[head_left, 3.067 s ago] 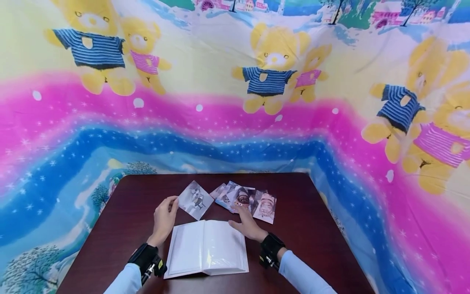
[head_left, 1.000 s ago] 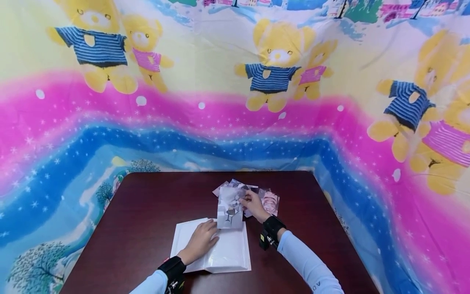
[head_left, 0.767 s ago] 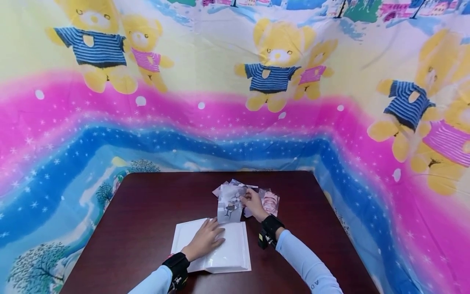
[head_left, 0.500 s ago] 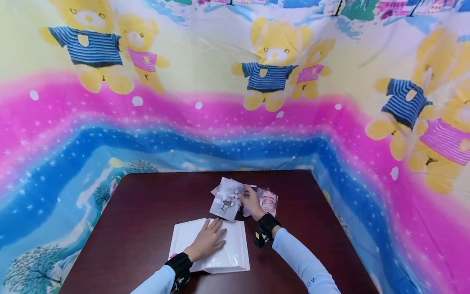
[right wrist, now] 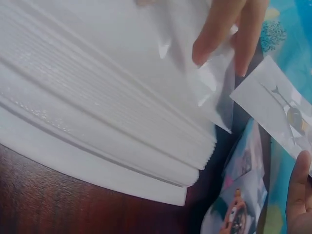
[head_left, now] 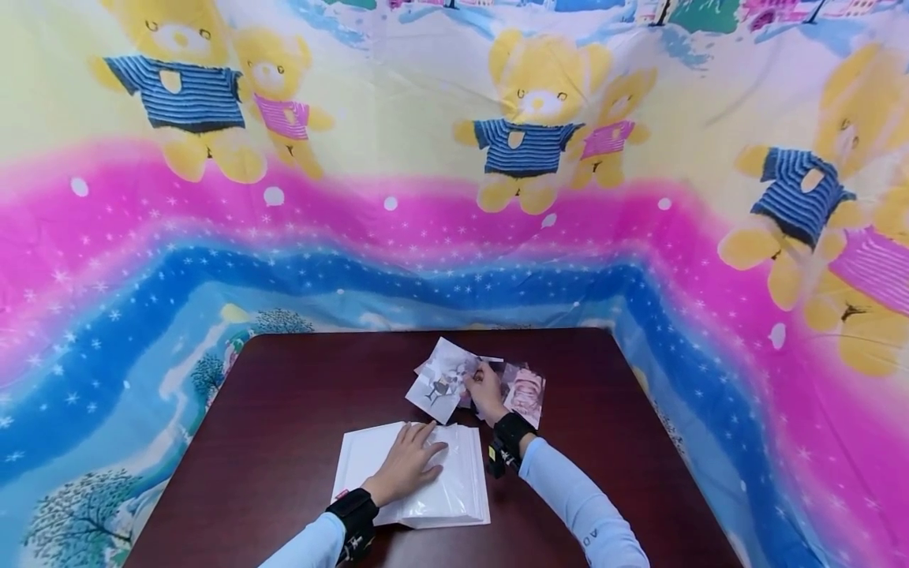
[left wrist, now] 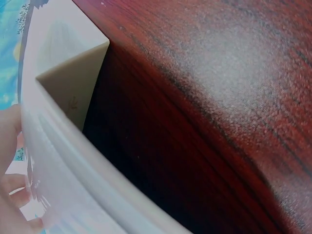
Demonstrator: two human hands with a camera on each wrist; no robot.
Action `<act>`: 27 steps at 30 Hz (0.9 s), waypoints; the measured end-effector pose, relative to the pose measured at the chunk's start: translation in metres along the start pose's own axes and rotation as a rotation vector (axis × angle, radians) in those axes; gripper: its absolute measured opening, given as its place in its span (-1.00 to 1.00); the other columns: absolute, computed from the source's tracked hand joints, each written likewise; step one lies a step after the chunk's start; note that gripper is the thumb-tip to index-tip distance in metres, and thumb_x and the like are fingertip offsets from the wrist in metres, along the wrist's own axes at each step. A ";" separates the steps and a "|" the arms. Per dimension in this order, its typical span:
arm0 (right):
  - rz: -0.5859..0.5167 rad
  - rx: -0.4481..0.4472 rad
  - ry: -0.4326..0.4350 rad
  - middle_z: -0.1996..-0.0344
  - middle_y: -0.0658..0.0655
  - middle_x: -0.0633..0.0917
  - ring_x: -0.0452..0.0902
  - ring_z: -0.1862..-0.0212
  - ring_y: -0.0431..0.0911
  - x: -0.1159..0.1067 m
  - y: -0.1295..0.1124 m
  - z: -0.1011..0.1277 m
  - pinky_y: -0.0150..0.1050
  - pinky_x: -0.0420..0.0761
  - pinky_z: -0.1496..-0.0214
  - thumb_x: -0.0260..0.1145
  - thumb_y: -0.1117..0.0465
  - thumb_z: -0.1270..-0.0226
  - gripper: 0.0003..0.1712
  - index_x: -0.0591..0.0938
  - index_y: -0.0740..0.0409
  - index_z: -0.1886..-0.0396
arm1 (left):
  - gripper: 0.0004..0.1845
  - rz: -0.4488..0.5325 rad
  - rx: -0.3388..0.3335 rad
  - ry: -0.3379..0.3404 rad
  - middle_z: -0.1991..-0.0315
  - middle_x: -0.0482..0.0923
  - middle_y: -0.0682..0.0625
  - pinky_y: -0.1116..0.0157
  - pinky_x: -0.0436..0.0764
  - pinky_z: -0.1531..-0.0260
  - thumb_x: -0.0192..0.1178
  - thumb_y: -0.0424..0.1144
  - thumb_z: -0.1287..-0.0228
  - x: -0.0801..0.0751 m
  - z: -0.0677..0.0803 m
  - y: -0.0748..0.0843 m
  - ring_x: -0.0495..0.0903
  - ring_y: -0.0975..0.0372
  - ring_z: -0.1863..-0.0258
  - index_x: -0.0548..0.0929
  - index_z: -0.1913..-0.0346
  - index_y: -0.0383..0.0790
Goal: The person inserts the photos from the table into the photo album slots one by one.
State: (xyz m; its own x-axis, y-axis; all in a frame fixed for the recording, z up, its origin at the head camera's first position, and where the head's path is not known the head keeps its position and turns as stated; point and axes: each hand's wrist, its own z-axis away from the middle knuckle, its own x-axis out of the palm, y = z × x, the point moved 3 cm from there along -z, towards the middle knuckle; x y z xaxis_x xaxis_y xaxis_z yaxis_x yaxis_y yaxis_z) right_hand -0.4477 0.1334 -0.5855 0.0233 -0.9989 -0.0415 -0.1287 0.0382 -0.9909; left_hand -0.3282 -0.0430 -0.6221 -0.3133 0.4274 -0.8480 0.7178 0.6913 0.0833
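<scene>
A: What is seen around the two hands, from the biggest thing down?

B: A bright printed fabric backdrop (head_left: 454, 197) with yellow teddy bears and pink and blue bands is hung well beyond both hands. Under the hands a dark reddish-brown wooden table (head_left: 284, 418) is spread. Beneath the left hand (head_left: 410, 465) an open white photo album with clear plastic sleeves (head_left: 369, 465) is laid flat.

A: How is the left hand placed?

B: It is laid flat on the album's top sleeve with the fingers straight and spread; nothing is grasped by it. In the right wrist view its fingertips (right wrist: 209, 44) are seen pressed on the glossy sleeve near the page corner, and the stacked page edges are shown below them. In the left wrist view only the album's cover edge (left wrist: 63, 161) and the table top are made out clearly.

A: And the right hand?

B: The right hand (head_left: 486, 388) is held just beyond the album's far right corner. A rectangular black-and-white photo print (head_left: 439, 380) is pinched at its edge between thumb and fingers, so the hand is closed on that print. The print is held tilted, off the left side of the right hand and just past the left hand's fingertips; whether it touches the table cannot be told.

A: Anything smaller nearby?

B: A small loose pile of colour photo prints (head_left: 525, 390) is lain on the table under and just right of the right hand. Black wrist straps (head_left: 506, 438) are worn on both forearms, below light blue sleeves.
</scene>
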 end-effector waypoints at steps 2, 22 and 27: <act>-0.011 0.023 -0.022 0.50 0.17 0.45 0.50 0.38 0.26 0.000 0.004 0.001 0.28 0.60 0.16 0.13 0.53 -0.40 -0.84 0.36 0.56 0.13 | -0.65 -0.002 -0.004 -0.005 -0.15 0.49 -0.37 -0.24 0.39 -0.07 0.43 -0.12 -0.06 0.001 0.001 0.000 0.45 -0.15 -0.08 0.70 0.07 -0.14; 0.210 -0.056 -0.044 0.51 0.22 0.56 0.56 0.49 0.37 -0.013 0.010 0.001 0.23 0.62 0.39 0.23 0.55 -0.30 -0.51 0.43 0.55 -0.24 | -0.68 0.042 -0.012 -0.076 -0.29 0.38 -0.39 -0.29 0.30 -0.19 0.38 -0.16 -0.18 -0.003 0.001 0.001 0.37 -0.26 -0.26 0.70 0.02 -0.19; 0.103 0.142 -0.173 0.49 0.16 0.55 0.57 0.49 0.08 -0.002 0.023 0.015 0.01 0.66 0.35 0.22 0.41 -0.41 -0.65 0.38 0.53 -0.07 | -0.68 -0.012 -0.009 -0.102 -0.27 0.43 -0.35 -0.26 0.30 -0.19 0.33 -0.12 -0.22 0.001 0.004 0.000 0.40 -0.20 -0.25 0.69 0.00 -0.13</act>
State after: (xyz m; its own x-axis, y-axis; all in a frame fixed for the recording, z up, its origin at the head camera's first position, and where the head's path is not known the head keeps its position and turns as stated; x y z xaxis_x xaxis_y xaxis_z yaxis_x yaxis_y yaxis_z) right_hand -0.4362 0.1368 -0.6098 0.1879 -0.9703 -0.1522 0.0010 0.1551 -0.9879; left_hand -0.3260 -0.0444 -0.6250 -0.2566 0.3575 -0.8980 0.7085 0.7015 0.0768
